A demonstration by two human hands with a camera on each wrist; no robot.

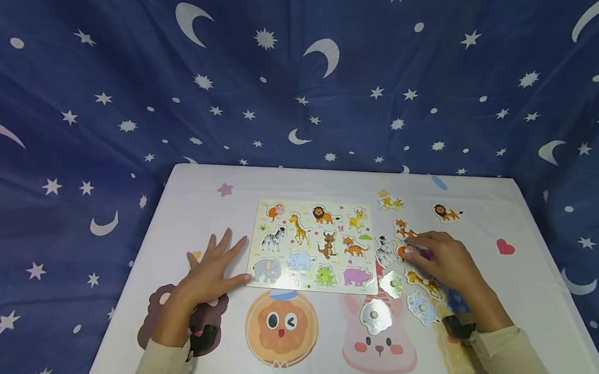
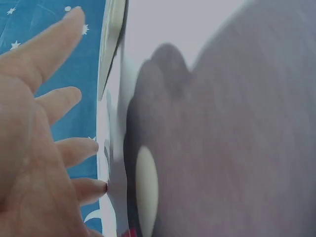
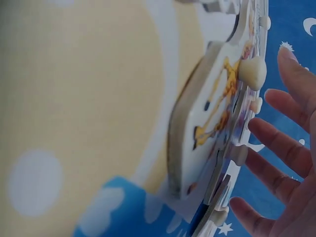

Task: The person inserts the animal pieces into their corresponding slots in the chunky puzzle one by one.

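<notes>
My left hand (image 1: 207,276), fingers spread, is by the near left corner of an animal puzzle board (image 1: 309,268), thumb tip at its edge. In the left wrist view the fingers (image 2: 66,102) are apart with nothing between them. Over the loose pieces right of the board, my right hand (image 1: 445,257) reaches in with its fingertips beside a monkey piece (image 1: 406,252). A purple bit shows under those fingers. The right wrist view shows loosely extended fingers (image 3: 281,148) behind a giraffe piece (image 3: 217,118) with a wooden knob (image 3: 253,73), none pinched.
Around the right hand lie a zebra piece (image 1: 384,252), a tiger piece (image 1: 403,228), a blue piece (image 1: 422,309), a greenish piece (image 1: 391,285) and a grey piece (image 1: 382,319). Farther back are a lion piece (image 1: 446,212) and a yellow antelope piece (image 1: 391,202). A starry blue cloth (image 1: 257,117) hangs behind the table.
</notes>
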